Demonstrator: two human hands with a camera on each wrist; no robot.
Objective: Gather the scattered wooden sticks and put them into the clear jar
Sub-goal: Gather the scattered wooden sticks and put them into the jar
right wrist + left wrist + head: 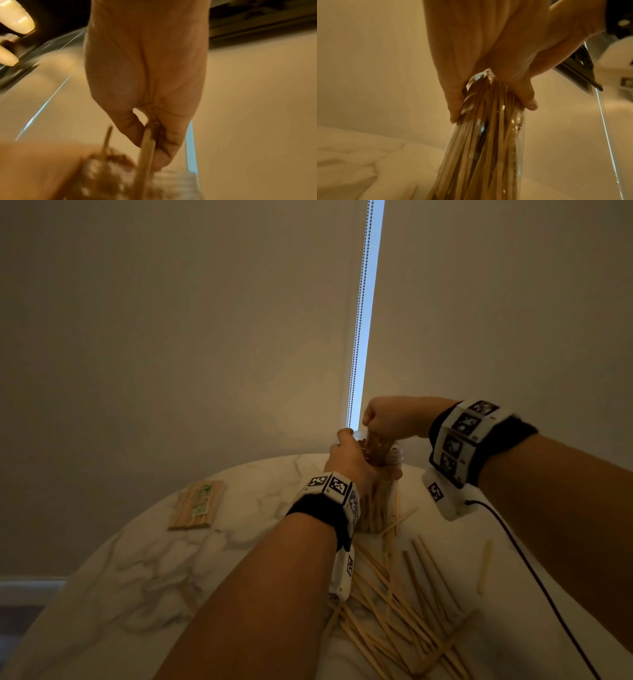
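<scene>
Feeding thin pale wooden sticks (145, 148), pinched in right hand (387, 416) fingers (164, 152), into tall clear plastic jar (488, 148); left hand (352, 463) fingers (455, 105) wrap jar below. Jar mostly full. Many sticks, uncountable, remain on marble counter (137, 559); one wrapped bundle (197, 505) untouched.

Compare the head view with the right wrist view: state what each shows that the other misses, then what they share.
Head only: loose sticks scattered on the marble table, a wrapped packet, and the left hand gripping the jar. Right wrist only: fingers pinching a stick above the jar's threaded mouth. Both: the right hand over the jar.
</scene>
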